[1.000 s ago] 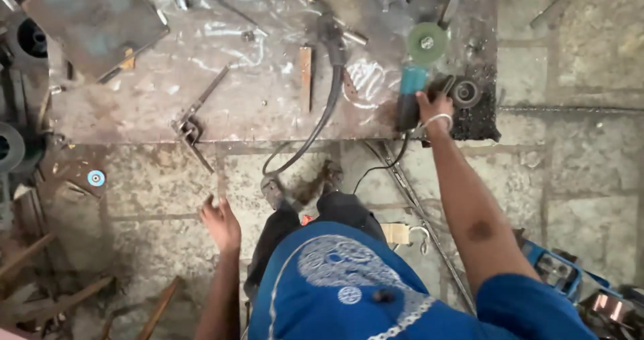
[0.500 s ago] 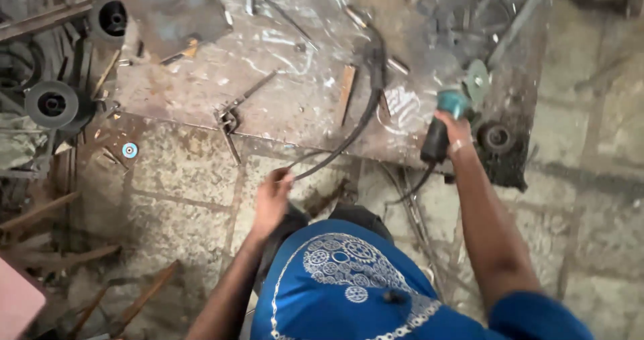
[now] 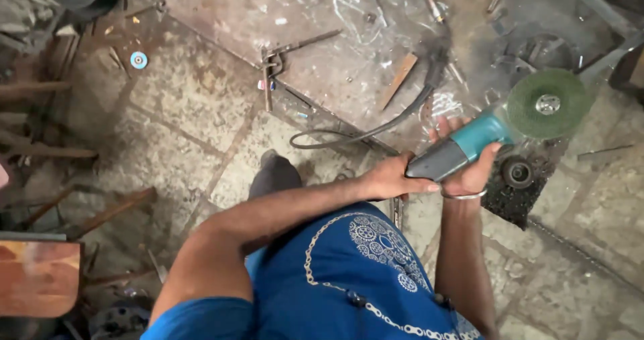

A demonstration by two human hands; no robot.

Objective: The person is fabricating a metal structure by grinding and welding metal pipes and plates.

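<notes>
You hold an angle grinder (image 3: 469, 145) with both hands, low over the edge of a scuffed steel plate (image 3: 322, 38) that lies on the stone-tiled floor (image 3: 188, 105). Your right hand (image 3: 469, 169) cups the teal-and-grey body from beneath, fingers spread up behind it, a metal bangle (image 3: 463, 195) on the wrist. Your left hand (image 3: 392, 177) closes on the grey tail end of the tool, thumb along its underside. The green grinding disc (image 3: 547, 103) faces up at the far end, above the plate's right part. A black power cable (image 3: 376, 125) loops from the plate down toward your left hand. A bent metal bracket (image 3: 272, 65) and a small rusty flat bar (image 3: 399, 80) lie on the plate, apart from the tool. A small blue disc (image 3: 139, 60) lies on the tiles to the left.
</notes>
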